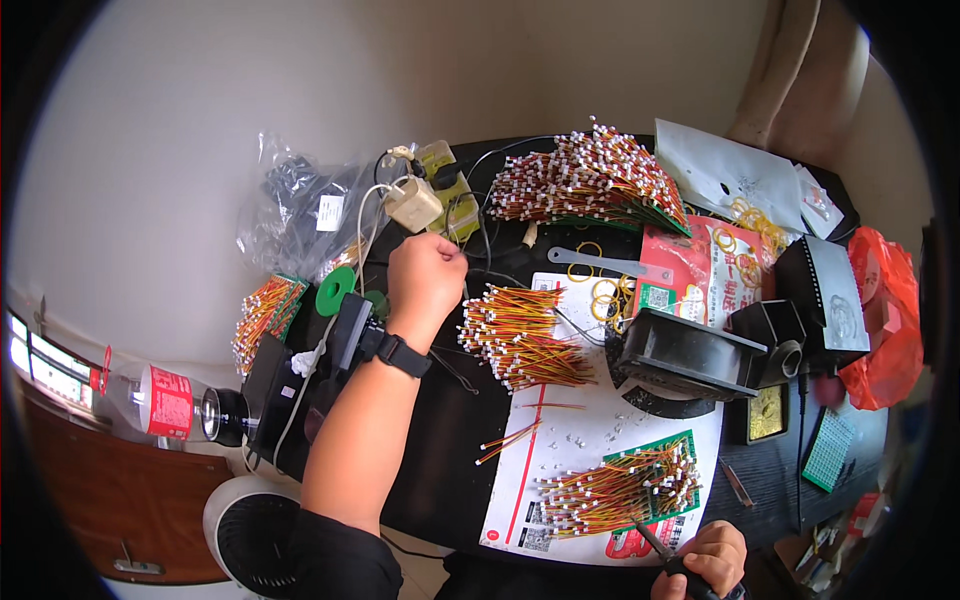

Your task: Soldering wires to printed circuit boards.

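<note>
My left hand (428, 275) is reached out over the far middle of the table, its fingers closed. What they hold, if anything, I cannot make out. Just beyond it are a cream plug adapter (414, 206) and a yellowish power strip (458, 212). At the lower right, my right hand (715, 558) grips a soldering iron (672, 562) by its dark handle. The iron's tip points at a green circuit board (680, 446) crowded with red and yellow wires (590, 500) ending in white connectors. A loose wire bundle (520, 335) lies right of my left forearm.
A black fan-like device (690, 350) stands on the right, beside a gold tip-cleaner tray (767, 412). Finished-looking wire bundles (590, 175) are heaped at the back. A plastic bottle (165, 400) lies at left, a white fan (250, 535) below. A red bag (885, 320) sits far right.
</note>
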A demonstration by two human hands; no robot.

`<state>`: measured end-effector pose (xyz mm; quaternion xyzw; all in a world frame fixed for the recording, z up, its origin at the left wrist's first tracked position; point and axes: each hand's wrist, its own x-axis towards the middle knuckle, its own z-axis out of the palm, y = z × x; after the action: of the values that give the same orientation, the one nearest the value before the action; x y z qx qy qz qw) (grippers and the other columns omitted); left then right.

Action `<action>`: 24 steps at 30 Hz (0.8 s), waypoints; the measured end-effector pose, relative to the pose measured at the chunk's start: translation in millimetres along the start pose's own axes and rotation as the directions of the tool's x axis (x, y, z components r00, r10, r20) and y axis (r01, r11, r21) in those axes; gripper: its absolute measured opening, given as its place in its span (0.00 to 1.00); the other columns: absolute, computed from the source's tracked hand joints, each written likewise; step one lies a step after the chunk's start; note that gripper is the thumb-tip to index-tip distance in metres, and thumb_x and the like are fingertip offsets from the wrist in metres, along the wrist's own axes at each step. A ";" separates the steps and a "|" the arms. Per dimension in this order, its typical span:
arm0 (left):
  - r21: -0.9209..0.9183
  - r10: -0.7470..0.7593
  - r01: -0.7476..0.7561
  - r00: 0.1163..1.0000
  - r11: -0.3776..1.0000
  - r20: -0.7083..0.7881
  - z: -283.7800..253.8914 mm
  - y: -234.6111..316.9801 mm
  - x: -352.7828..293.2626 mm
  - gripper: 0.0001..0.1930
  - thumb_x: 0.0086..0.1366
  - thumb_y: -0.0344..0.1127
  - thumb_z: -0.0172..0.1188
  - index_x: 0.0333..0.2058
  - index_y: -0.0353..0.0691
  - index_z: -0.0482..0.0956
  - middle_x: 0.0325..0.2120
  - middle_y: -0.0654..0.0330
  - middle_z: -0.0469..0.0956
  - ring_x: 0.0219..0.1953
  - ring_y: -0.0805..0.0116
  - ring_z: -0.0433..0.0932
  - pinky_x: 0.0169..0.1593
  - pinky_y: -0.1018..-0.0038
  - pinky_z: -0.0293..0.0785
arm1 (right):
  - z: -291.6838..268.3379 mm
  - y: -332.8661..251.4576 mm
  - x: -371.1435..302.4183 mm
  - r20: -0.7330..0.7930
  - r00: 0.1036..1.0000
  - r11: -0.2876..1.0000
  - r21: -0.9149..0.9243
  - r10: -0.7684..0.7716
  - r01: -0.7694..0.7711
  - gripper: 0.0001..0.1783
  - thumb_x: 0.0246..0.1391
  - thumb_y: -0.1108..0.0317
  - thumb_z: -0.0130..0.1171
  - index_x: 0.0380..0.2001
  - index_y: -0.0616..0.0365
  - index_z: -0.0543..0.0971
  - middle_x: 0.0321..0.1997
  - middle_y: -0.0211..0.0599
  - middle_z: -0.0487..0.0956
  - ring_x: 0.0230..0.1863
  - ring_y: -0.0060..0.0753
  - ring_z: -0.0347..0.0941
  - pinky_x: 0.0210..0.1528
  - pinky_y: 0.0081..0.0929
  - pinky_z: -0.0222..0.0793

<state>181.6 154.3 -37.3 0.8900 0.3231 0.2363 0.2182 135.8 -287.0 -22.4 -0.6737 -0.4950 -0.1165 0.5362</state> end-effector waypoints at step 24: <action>0.266 0.302 -0.217 0.892 0.939 -0.336 -87.2 18.0 -121.8 0.43 0.49 0.15 0.47 0.70 0.27 0.52 0.59 0.38 0.69 0.63 0.42 0.66 0.68 0.53 0.59 | -2.9 -0.6 2.5 0.035 0.999 1.000 0.026 -0.001 0.000 0.11 0.57 0.70 0.59 0.39 0.64 0.72 0.25 0.39 0.70 0.18 0.38 0.66 0.22 0.35 0.64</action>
<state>58.3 79.7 7.5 0.8829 0.2605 0.3902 0.0186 137.5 -288.1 -19.1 -0.6684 -0.5059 -0.0983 0.5363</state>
